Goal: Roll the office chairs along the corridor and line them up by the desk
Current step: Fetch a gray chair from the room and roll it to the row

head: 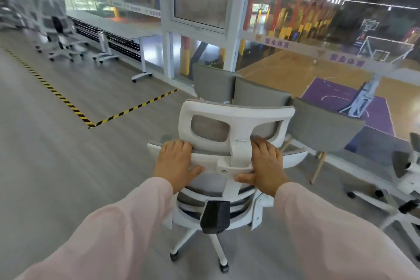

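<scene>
A white office chair (229,118) with grey mesh and a headrest stands right in front of me on castors. My left hand (176,162) grips the top edge of its backrest left of the headrest post, fingers over the rim and thumb behind. On the right side of the post, my right hand (266,169) grips the same edge. A long white desk (113,24) on wheeled legs runs along the glass wall at the far left. Several white office chairs (61,36) stand beside it, blurred.
Three grey shell chairs (322,129) with wooden legs stand just beyond my chair by the glass wall. Another white office chair (406,179) is at the right edge. Yellow-black tape (127,111) marks a rectangle on the grey floor. The corridor floor stretches away to the left.
</scene>
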{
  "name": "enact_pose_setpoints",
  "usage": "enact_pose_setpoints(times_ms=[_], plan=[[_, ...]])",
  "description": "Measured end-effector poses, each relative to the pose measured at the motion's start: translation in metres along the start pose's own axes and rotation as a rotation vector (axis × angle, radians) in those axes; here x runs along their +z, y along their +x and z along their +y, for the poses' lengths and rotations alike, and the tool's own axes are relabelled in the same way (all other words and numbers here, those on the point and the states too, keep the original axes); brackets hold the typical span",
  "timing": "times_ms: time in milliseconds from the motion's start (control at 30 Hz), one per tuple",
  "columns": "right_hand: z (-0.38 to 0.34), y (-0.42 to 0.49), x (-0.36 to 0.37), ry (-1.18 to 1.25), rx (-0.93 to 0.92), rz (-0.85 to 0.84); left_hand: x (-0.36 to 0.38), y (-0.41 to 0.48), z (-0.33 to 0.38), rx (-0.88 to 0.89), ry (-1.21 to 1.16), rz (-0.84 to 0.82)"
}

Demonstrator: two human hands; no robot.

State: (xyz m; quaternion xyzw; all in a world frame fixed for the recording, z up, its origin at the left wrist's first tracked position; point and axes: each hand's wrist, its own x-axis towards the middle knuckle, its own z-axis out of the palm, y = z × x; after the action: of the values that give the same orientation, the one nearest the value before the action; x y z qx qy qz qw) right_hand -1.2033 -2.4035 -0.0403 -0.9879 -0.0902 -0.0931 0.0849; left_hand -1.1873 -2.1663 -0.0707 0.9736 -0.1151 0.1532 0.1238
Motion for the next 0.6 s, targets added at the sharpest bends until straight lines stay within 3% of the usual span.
enact_pose_setpoints(times_ms=[267,600], plan=[[0.013,0.166,0.033,0.056,-0.177,0.010,0.021,0.122,-0.051,-0.179,0.071,-0.067],[-0.004,0.366,0.073,0.094,-0.275,-0.045,0.053,0.265,-0.141,-0.294,0.083,-0.033]])
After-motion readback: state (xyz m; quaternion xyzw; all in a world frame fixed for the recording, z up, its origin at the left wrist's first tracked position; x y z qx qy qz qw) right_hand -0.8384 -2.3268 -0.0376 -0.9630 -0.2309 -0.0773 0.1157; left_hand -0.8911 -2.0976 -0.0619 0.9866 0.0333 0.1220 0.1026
